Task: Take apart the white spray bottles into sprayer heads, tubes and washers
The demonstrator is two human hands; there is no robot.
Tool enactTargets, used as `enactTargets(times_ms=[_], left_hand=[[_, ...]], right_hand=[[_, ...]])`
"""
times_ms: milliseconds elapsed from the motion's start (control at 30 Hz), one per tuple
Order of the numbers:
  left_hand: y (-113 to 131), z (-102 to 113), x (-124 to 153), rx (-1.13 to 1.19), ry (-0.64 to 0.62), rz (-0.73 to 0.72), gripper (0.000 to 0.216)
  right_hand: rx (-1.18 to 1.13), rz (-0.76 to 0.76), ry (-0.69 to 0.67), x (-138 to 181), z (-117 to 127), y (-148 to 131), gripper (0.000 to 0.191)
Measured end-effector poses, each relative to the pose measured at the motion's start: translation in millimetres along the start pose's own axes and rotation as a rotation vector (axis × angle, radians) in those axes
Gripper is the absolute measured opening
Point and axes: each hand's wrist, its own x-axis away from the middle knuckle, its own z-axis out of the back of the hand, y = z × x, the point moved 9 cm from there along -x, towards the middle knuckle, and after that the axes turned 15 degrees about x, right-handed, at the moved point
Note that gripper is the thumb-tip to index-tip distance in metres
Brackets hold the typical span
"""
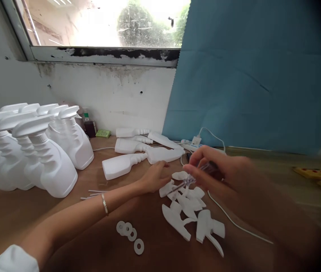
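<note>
In my right hand [217, 170] is a slim screwdriver [189, 180] with a clear handle, its thin shaft slanting down left over a heap of white trigger spray heads [187, 202]. The fingers are closed round the handle, and motion blurs the hand. My left hand [154, 177] reaches in from the left with thumb and fingers apart, close to the upper left spray head [166, 189]. Whether it touches that head, I cannot tell. Two more spray heads lie nearer me, one on its side [205, 226].
Assembled white spray bottles [55, 166] stand at left. Several bottles without heads [123, 164] lie by the wall. White washers [138, 246] and thin tubes [92, 193] lie in front. A white cable [234, 223] crosses at right, near a power strip [190, 145].
</note>
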Motion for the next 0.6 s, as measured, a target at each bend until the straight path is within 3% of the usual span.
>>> enactTargets(times_ms=[167, 233, 333, 400, 467, 533, 600], left_hand=[[36, 62, 47, -0.340, 0.173, -0.237, 0.026], [66, 98, 64, -0.527, 0.288, -0.325, 0.023], [129, 165, 88, -0.836, 0.559, -0.458, 0.020], [159, 214, 101, -0.984, 0.756, -0.353, 0.023], [178, 257, 122, -0.948, 0.952, -0.258, 0.029], [180, 284, 141, -0.914, 1.073, -0.144, 0.028], [168, 294, 149, -0.916, 1.065, -0.028, 0.024]], right_hand=[[0.109, 0.266, -0.305, 2, -60, -45, 0.011], [0.165, 0.366, -0.382, 5, -85, -59, 0.008], [0.192, 0.472, -0.492, 9, -119, -73, 0.009], [0.192, 0.515, -0.564, 12, -137, -79, 0.012], [0.199, 0.533, -0.617, 14, -149, -82, 0.016], [0.221, 0.522, -0.673, 17, -158, -82, 0.019], [0.244, 0.495, -0.714, 18, -164, -80, 0.023]])
